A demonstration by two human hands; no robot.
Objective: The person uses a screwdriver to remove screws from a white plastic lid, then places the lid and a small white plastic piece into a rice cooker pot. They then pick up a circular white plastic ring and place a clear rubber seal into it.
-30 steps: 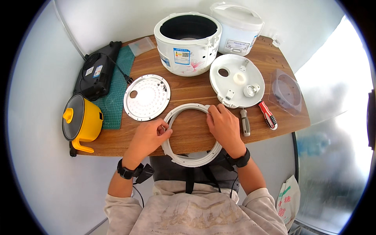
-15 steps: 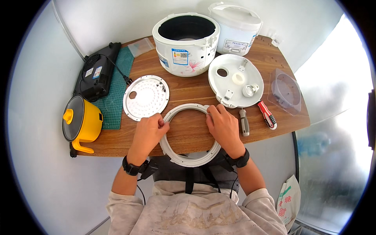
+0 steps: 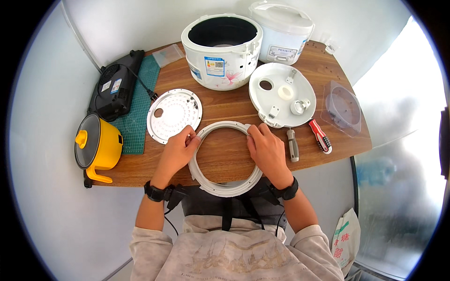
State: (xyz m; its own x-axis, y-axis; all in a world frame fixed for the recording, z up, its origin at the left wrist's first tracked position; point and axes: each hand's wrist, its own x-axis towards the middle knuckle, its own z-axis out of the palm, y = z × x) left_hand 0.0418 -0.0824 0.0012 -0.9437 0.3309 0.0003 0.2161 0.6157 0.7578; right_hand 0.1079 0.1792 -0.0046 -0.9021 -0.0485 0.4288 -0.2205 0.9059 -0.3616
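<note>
A pale grey-white plastic ring extends past the table's front edge towards me. My right hand pinches its upper right rim between thumb and fingers. Against the ring's upper left side, my left hand is closed with curled fingers, thumb and forefinger together; whatever is between them is hidden. Left of the ring lies a round perforated metal plate with one larger hole. Beyond my right hand, a white round lid part lies with its inner side up. A grey-handled screwdriver is beside that hand.
A lidless white rice cooker body and a second white cooker stand at the back. Rightward lie a red-black screwdriver and a clear plastic tray. A yellow pot, black appliance and green mat occupy the left.
My left hand has slid up along the ring's left side. The ring has shifted slightly left and away from me. My right hand keeps its grip at nearly the same spot.
</note>
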